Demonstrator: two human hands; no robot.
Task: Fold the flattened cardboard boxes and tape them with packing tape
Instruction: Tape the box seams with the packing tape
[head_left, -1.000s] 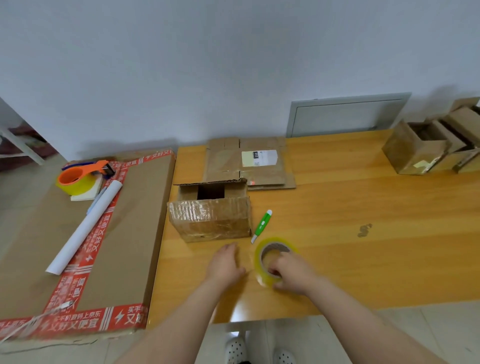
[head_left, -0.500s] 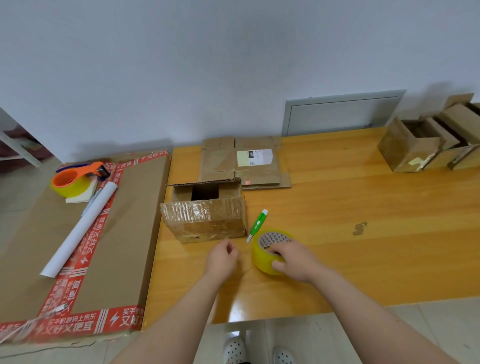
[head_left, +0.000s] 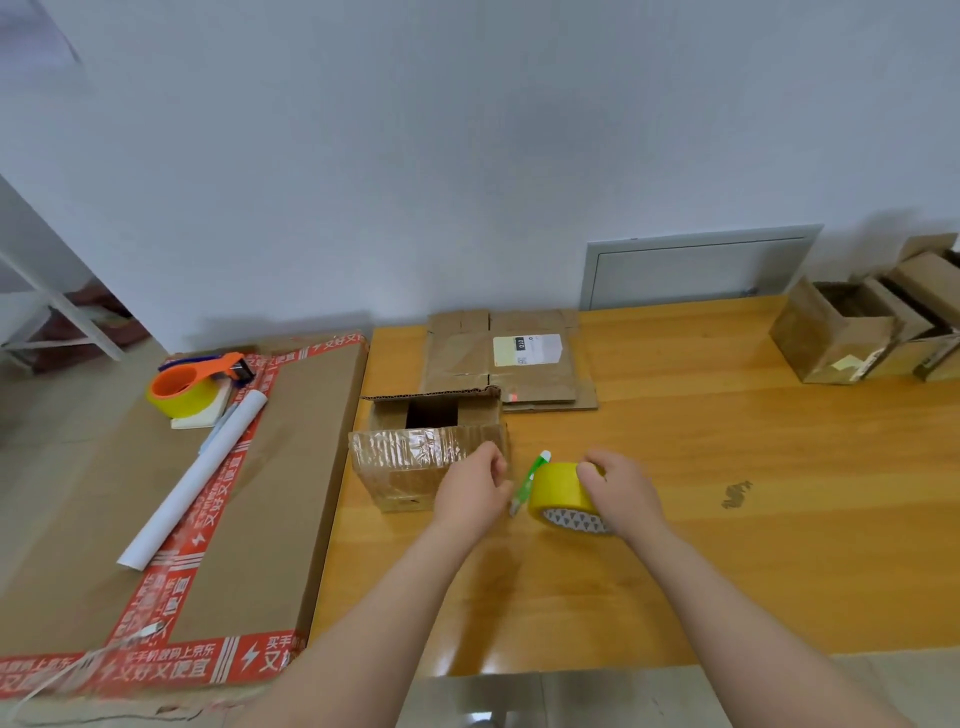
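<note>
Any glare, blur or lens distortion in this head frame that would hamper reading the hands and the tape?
Head view: wide-angle bending curves the table edge and the wall lines. Glare sits on the film-wrapped face of the cardboard box and on the tabletop near the front edge. Soft shadows lie on the wall behind the boxes. The left hand, right hand and yellow tape roll are slightly soft but readable.

We are looking down at a table (head_left: 779, 545). A small box (head_left: 415, 462) is sitting near its left edge, with flattened cardboard (head_left: 506, 358) lying behind it. A pen (head_left: 530, 480) is lying just right of the box, between our left hand (head_left: 475, 493) and a tape roll (head_left: 563, 493) under our right hand (head_left: 621, 491). More boxes (head_left: 852, 332) are standing far right. A large carton (head_left: 182, 499) is lying left of the table, carrying a tape dispenser (head_left: 189, 384) and a paper tube (head_left: 195, 475).
</note>
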